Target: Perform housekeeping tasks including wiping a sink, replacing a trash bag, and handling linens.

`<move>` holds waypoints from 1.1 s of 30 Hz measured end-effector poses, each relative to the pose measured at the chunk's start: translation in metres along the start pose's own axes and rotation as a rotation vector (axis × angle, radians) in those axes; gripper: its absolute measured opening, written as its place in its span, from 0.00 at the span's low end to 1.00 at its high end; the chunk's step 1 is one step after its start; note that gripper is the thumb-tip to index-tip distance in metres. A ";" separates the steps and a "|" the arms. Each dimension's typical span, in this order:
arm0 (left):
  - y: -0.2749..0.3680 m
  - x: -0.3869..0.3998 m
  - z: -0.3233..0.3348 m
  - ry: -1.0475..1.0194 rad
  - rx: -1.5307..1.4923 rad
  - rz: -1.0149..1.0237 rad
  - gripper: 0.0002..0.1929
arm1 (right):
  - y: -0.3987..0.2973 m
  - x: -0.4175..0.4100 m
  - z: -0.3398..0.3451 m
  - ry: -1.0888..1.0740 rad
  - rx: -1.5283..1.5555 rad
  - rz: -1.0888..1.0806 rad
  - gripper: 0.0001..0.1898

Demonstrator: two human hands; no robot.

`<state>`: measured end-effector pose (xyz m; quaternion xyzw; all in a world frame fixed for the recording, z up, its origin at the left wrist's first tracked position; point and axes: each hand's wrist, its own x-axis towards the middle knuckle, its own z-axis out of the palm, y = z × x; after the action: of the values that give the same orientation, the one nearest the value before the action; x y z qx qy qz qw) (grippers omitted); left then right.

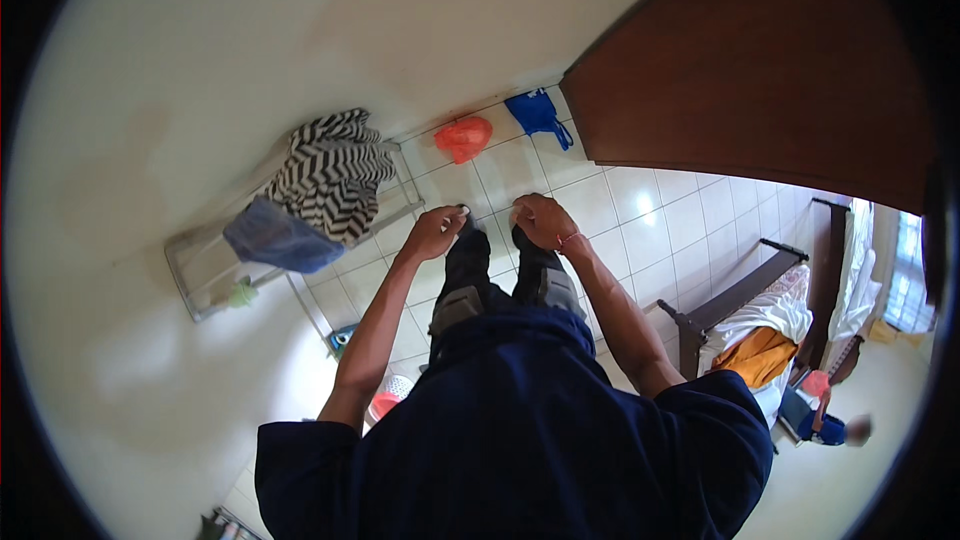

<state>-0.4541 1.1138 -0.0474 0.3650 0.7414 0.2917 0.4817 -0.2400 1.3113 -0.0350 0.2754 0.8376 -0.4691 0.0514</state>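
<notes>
My left hand [438, 232] hangs in front of my legs with its fingers curled; whether it holds something small cannot be told. To its right, my right hand [545, 220] is bent at the wrist, with a thin bracelet on it, its fingertips partly hidden. Both hands are above the tiled floor [585, 204], close to my shoes. Beyond them a red plastic bag [463, 139] and a blue cloth bag [535, 112] lie by the wall. On the left, a black-and-white zigzag cloth [337, 165] and a blue cloth [281, 235] hang over a metal rack [180, 281].
A large brown wooden panel [765, 75] stands at the upper right. Beds with dark frames [742, 286] stand at the right, one bearing an orange cloth [757, 356]. Another person [823, 424] is at the far right. A red-and-white basket [390, 397] is beside my left arm.
</notes>
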 end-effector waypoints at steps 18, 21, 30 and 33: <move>-0.301 0.361 0.223 0.036 0.136 -0.142 0.13 | 0.474 0.294 0.168 -0.153 -0.614 0.319 0.14; -0.345 0.384 0.257 0.121 -0.021 -0.146 0.15 | 0.535 0.335 0.181 -0.113 -0.588 0.407 0.18; -0.438 0.293 0.287 0.114 -0.134 -0.484 0.16 | 0.611 0.401 0.232 0.086 -0.670 0.260 0.29; -0.434 0.289 0.297 0.090 -0.148 -0.522 0.16 | 0.652 0.413 0.194 0.131 -0.716 0.254 0.14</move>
<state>-0.3691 1.1314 -0.6413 0.1121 0.8079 0.2269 0.5323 -0.2890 1.5901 -0.7785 0.3708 0.9091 -0.1183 0.1483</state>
